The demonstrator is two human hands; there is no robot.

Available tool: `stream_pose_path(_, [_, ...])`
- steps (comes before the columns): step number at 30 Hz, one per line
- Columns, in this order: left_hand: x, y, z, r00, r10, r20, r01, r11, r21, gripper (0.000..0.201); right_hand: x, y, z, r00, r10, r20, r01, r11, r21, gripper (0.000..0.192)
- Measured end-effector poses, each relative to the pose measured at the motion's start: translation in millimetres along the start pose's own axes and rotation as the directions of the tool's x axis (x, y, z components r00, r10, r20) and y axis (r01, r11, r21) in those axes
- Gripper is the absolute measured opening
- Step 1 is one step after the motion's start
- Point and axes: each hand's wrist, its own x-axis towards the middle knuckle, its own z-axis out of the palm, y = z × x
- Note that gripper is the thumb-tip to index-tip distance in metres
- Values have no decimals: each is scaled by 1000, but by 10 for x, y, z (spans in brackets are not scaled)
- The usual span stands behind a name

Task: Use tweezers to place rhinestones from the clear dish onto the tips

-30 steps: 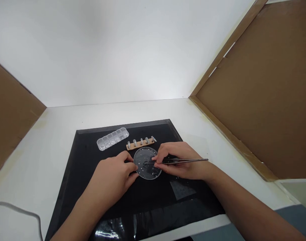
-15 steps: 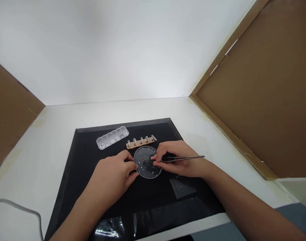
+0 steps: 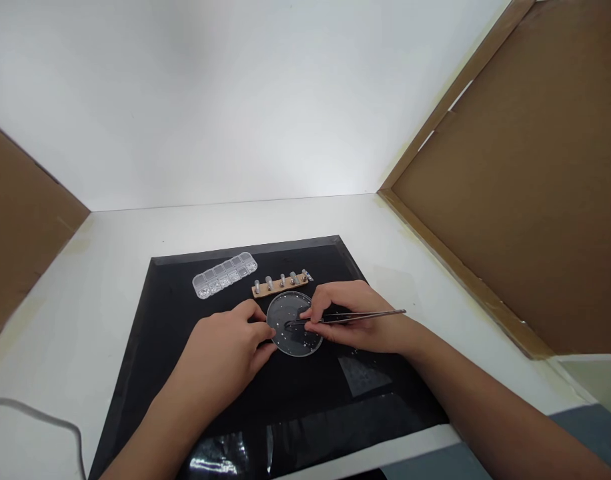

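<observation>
A round clear dish (image 3: 291, 337) with several tiny pale beads lies on a black mat (image 3: 175, 347). My left hand (image 3: 225, 353) rests on the mat, its fingertips touching the dish's left rim. My right hand (image 3: 355, 320) pinches metal tweezers (image 3: 365, 315), whose tips point left into the dish. Just behind the dish lies a small wooden strip (image 3: 280, 285) carrying a row of metal pegs. A clear compartment box (image 3: 224, 275) lies further back left on the mat.
The mat lies on a white table (image 3: 105, 267) inside white and brown cardboard walls (image 3: 525, 200). A grey cable (image 3: 45, 420) curves at the near left. A small clear plastic piece (image 3: 364, 375) lies on the mat near my right wrist.
The tweezers' rear end has dropped slightly toward my right hand. Both hands and the dish stay almost where they were.
</observation>
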Motion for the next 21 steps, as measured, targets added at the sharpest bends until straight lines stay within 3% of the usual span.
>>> stream_pose_path(21, [6, -1, -5, 1000, 1, -16, -2, 1000, -18, 16, 8, -2, 3, 1000, 4, -3, -4, 1000, 5, 7])
